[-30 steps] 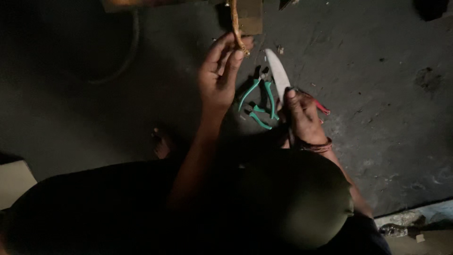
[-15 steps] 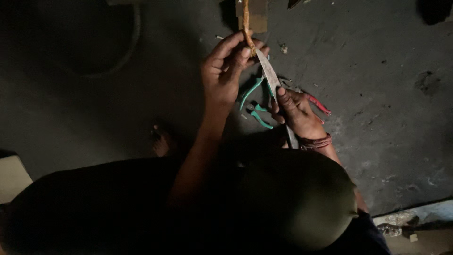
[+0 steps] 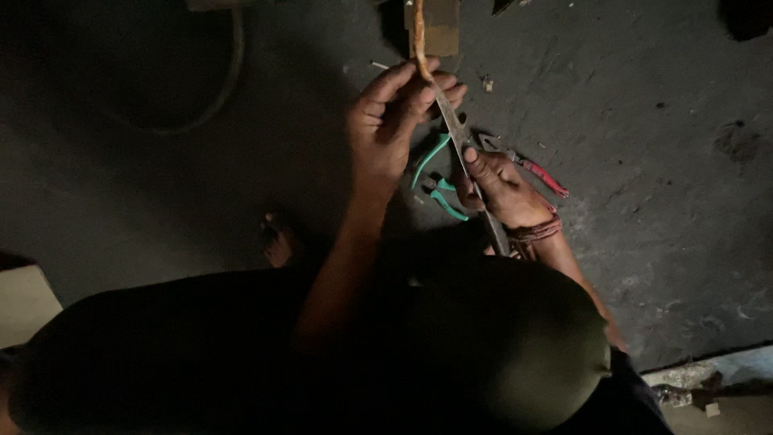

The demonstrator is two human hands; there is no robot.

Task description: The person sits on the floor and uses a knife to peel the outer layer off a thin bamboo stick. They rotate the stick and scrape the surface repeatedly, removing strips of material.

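A thin orange-brown stick runs up from the fingertips of the left hand, which pinch its lower end between thumb and curled fingers. Its top passes in front of a small tan block lying on the floor beyond the fingers.

A long grey blade meets the stick right at that pinch. It slants down from the left fingertips to the right hand, whose fingers are closed tight around its lower part; the forefinger lies along the blade, and the handle end pokes out below the palm, by a band on the wrist.

Under the blade, between the two hands, lie pliers with green handles on the dark floor. Just past the right knuckles lie a second pair, with red handles. Neither hand touches either pair.

Small chips are scattered near the left fingertips. Well off to the far side of the left hand a cable curves across the floor. A bare foot shows below the left forearm.
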